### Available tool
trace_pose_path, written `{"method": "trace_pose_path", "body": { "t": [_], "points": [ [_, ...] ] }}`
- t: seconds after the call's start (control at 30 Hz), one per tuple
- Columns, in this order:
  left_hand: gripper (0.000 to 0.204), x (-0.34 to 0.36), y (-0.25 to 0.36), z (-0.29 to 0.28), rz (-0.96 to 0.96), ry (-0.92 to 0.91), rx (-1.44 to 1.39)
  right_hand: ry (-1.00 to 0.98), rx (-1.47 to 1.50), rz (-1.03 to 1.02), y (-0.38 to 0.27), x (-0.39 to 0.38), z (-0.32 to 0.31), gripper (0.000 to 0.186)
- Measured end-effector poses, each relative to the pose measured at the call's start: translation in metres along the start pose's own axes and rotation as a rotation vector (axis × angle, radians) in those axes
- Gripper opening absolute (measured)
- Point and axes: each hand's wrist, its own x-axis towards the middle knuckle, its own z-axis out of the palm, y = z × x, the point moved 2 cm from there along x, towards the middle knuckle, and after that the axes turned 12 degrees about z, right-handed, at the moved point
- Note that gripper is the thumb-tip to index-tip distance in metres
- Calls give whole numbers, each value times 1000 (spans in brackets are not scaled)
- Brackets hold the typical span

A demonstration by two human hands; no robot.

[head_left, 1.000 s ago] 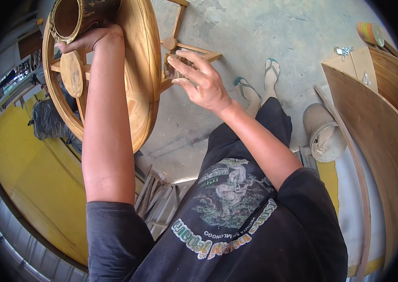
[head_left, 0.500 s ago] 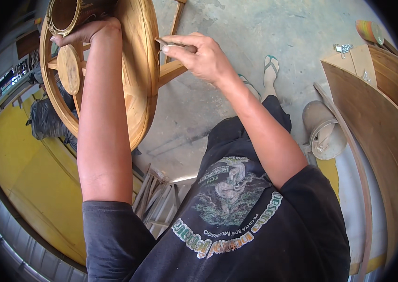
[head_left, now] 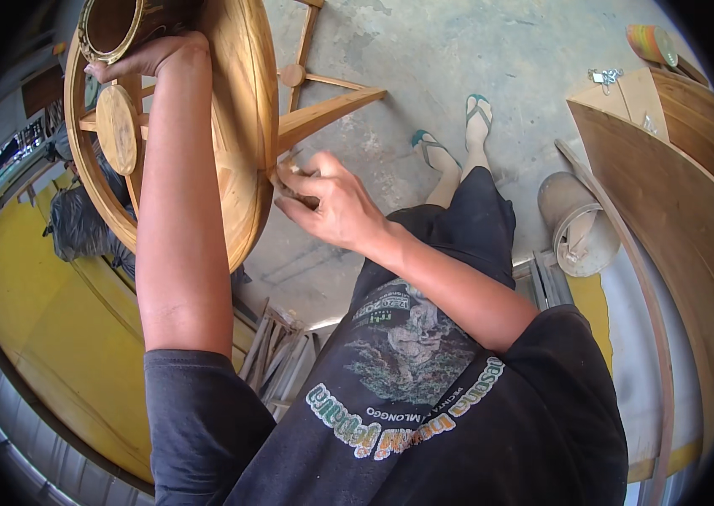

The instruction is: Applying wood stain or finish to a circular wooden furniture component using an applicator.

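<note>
A round wooden table (head_left: 243,126), light brown with visible grain, stands tilted on its side at the upper left, its legs reaching to the right. My left hand (head_left: 154,57) is closed around the lower side of a dark tin can (head_left: 110,25), whose open, brass-coloured rim faces left; most of its fingers are hidden. By the table top's right edge, my right hand (head_left: 323,198) pinches a small thin tool, mostly covered by its curled fingers. Its fingertips are at the edge and seem to touch it.
Curved brown wooden panels (head_left: 660,160) stand at the right, beside a tipped bucket (head_left: 576,223) and a long wooden strip (head_left: 639,270). A striped tin (head_left: 652,45) sits at the upper right. At left are a black plastic bag (head_left: 83,223) and a yellow sheet (head_left: 28,312).
My right hand has moved down along the table's edge, toward me, with the small tool. My left hand still holds the tin can; the whole view has shifted slightly.
</note>
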Motion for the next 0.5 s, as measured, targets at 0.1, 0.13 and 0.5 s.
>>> {"method": "trace_pose_path", "body": {
  "t": [0.1, 0.13, 0.5],
  "points": [
    [113, 6, 8, 0, 68, -3, -55, -64, -72, -3, 3, 10, -15, 34],
    [113, 1, 12, 6, 71, -3, -55, 4, -47, -3, 3, 20, -22, 34],
    [108, 20, 5, -9, 65, -97, -92, -273, -291, 31, 6, -2, -22, 35]
  ]
}}
